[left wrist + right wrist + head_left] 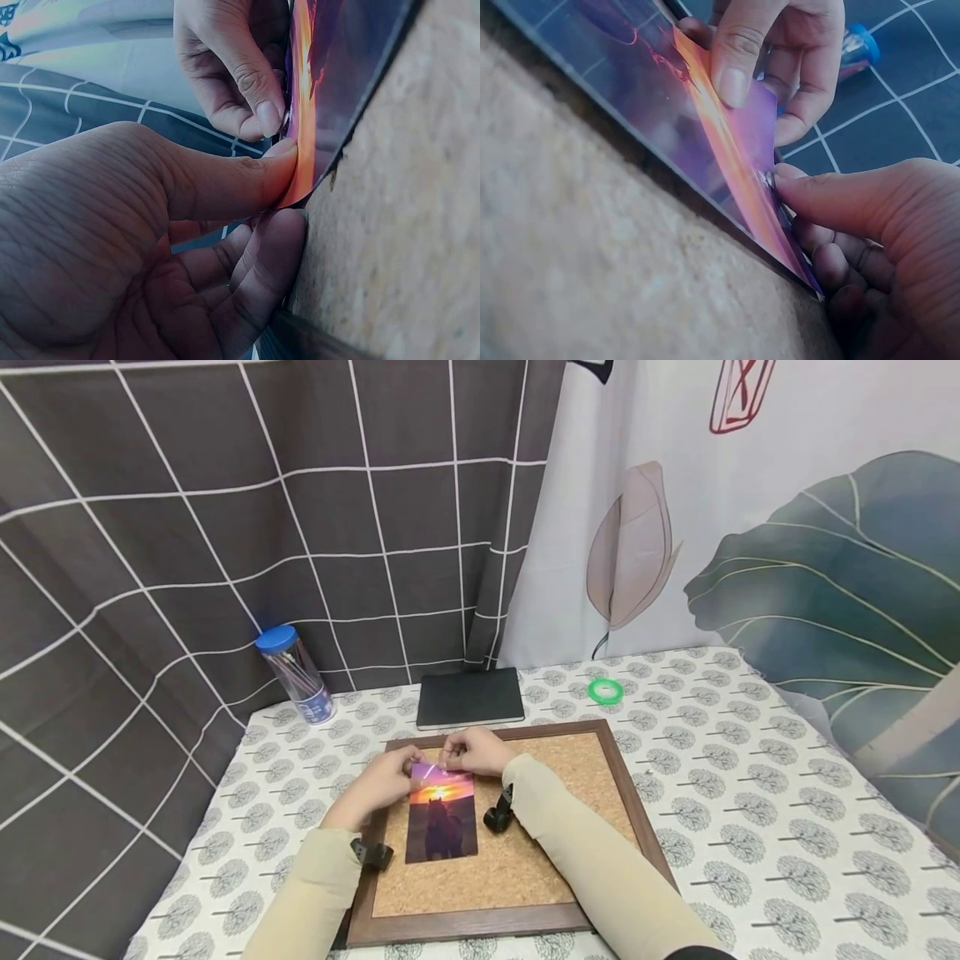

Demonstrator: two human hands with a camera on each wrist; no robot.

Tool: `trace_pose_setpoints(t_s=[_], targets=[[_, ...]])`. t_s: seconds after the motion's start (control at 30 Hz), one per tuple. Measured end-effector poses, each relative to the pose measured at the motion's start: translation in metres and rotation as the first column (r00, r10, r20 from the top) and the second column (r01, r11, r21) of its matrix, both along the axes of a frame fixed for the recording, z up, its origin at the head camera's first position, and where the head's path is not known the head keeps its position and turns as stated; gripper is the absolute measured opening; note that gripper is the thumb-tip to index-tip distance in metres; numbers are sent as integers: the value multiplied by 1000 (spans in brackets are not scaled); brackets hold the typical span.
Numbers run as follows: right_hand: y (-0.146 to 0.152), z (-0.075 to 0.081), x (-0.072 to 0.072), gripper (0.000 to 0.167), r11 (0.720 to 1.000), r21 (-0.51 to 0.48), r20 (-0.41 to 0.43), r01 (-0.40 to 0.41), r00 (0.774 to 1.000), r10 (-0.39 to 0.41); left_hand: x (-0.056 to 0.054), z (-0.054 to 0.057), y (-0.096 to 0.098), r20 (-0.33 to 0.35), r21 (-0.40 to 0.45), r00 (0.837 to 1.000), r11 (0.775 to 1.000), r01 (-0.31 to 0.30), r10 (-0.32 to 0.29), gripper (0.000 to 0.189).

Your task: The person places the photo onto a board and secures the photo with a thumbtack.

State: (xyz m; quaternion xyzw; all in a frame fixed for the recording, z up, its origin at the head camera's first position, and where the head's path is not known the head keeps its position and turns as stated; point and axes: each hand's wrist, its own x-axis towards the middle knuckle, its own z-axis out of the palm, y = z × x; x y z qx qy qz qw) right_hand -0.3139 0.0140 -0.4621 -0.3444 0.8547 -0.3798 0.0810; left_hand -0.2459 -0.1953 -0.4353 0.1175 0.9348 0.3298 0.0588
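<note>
A glossy photo print (pixel 441 827) of a dark horse against an orange and purple sunset lies over the left part of a cork board (pixel 532 868) with a brown frame. My left hand (pixel 384 781) pinches its upper left edge, thumb on the picture side and fingers behind. At the top edge, my right hand (pixel 480 752) pinches the print between thumb and curled fingers. A small shiny spot (pixel 765 178) shows beside the right thumb; its kind cannot be made out. In the left wrist view the print (pixel 306 112) stands slightly off the cork, bent near the fingers.
Behind the board lies a black notebook (pixel 471 697). A clear tube with a blue lid (pixel 296 672) stands at the back left, holding thin sticks. A green ring (pixel 605 691), like a tape roll, lies back right. A tree-patterned cloth (pixel 750 793) covers the table; curtains hang behind.
</note>
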Motion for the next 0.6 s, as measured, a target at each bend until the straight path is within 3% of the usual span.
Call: trace_pose_setpoints(t_s=[0.3,0.6], targets=[[1,3,1,8,1000,-5,-6,23,1000,-23,-1,4,2,-16,-11,1000,1000,-5,5,30],[1,2,4,7,1000,-8,7,16,1000,-16,-1,-2,0,-19,5,1000,1000,-3,3,29]])
